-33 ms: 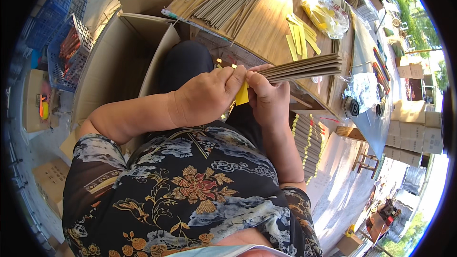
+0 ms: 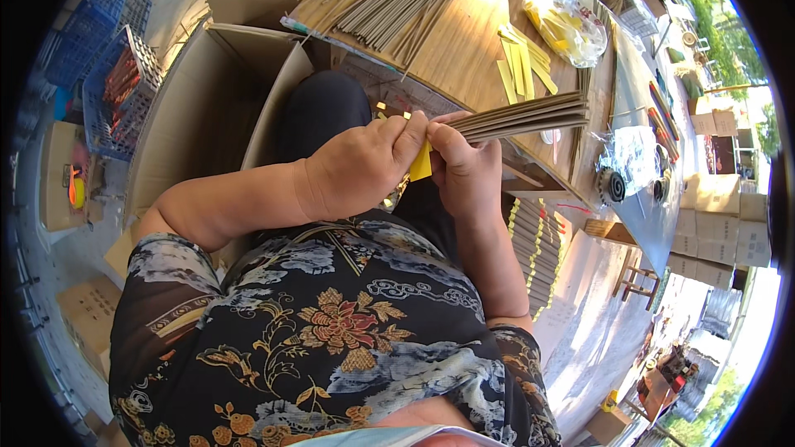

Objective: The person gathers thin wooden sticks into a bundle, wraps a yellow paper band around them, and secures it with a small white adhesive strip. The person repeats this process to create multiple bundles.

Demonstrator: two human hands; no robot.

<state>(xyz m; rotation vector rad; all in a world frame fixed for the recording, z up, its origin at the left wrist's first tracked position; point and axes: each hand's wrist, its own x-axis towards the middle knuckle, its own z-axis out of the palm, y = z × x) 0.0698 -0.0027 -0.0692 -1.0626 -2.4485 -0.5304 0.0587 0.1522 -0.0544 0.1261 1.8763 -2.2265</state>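
Note:
My right hand is closed round a bundle of thin grey-brown incense sticks, whose free ends fan out to the right. At the bundle's left end, a yellow paper strip hangs down between my two hands. My left hand is closed beside it, thumb and forefinger pinched where the strip meets the sticks. The fingertips of both hands nearly touch, and they hide how the paper lies round the bundle. More yellow strips lie on the wooden table beyond my hands.
Loose incense sticks spread over the table's far left. A clear plastic bag with yellow pieces lies near the strips. An open cardboard box stands left of my knee. Banded bundles lie low on the right.
The free end of the incense bundle has shifted very slightly left and up. Both hands keep nearly the same place and grip.

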